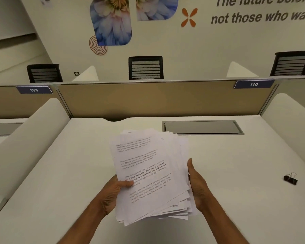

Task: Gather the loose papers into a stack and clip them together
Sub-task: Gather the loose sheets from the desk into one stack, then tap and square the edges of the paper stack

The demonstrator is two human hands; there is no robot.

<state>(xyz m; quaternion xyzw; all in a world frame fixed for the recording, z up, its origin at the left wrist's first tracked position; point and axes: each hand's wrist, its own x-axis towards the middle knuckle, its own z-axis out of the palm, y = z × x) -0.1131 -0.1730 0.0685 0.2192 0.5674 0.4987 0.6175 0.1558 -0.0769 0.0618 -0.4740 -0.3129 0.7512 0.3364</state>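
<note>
Both hands [113, 194] around papers [151, 176] (uneven)

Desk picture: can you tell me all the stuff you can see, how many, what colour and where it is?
Papers: one messy pile, white with black print, held above the desk, edges fanned out.
Binder clip: one, black with silver handles, on the desk at the right, apart from the papers.
Desk: one, white, under the hands.
Cable hatch: one, grey, set in the desk at the back right.
Partition: one, tan, behind the desk.
Number signs: two, blue, 109 and 110, on top of the partition.
Chairs: three, black, beyond the partition.
Wall pictures: blue flowers, orange shapes, grey words.
Left hand: gripping the pile's left edge.
Right hand: pressed on its right edge.
</note>
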